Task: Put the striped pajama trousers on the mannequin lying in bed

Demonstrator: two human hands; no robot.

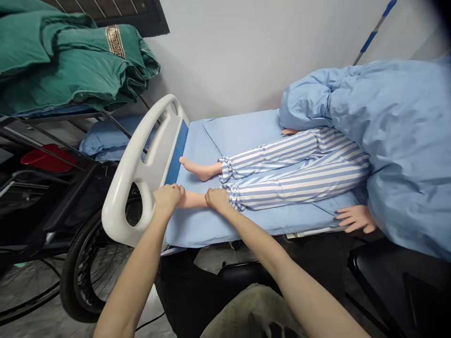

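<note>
Gripping of the near lower leg point(193, 200), at the left end of the bed, is shared: the left hand point(168, 196) is closed around its foot end, just beside the footboard point(121, 174), and the right hand point(217, 198) around it near the striped trouser cuff point(237, 198). Whether it is raised off the mattress point(200, 232) cannot be told. The left hand could be knocked against the footboard by a shift left. The trouser cuff could be bunched by a rightward slide of the right hand. Twisting could be caused by uneven turning.
</note>
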